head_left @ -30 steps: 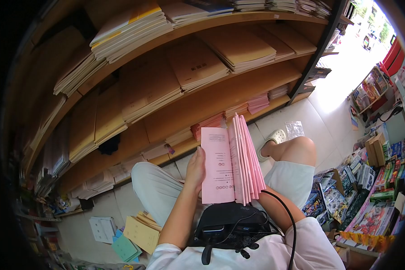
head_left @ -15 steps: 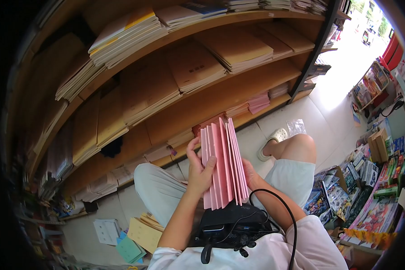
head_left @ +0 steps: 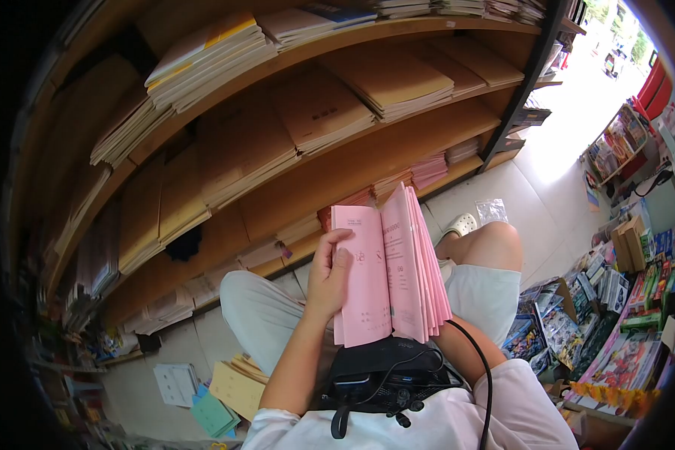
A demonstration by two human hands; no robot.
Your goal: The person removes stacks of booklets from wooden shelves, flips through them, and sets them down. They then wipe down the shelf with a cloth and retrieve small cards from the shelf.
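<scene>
A stack of thin pink booklets (head_left: 409,277) is between my hands, above my lap, with printed faces towards me. My left hand (head_left: 330,276) is closed on the left edge of the front booklet, its thumb on the printed face. That booklet is swung out to the left, while the others stand fanned on the right. Behind this right part runs my right forearm (head_left: 469,349). The right hand itself is hidden by the booklets, which it holds from the far side. A black device (head_left: 386,375) with cables hangs at my waist, just below the booklets.
Wooden shelves (head_left: 300,176) with stacked booklets curve across the front and left. Yellow booklets (head_left: 236,390), green booklets (head_left: 216,414) and white sheets (head_left: 176,385) lie on the floor at left. Boxed goods (head_left: 555,322) crowd the right. A plastic bag (head_left: 491,211) lies near my shoe (head_left: 461,225).
The pink stack has turned from edge-on to showing its printed faces. The left booklet has swung open to the left, and the right hand has gone out of sight behind the stack.
</scene>
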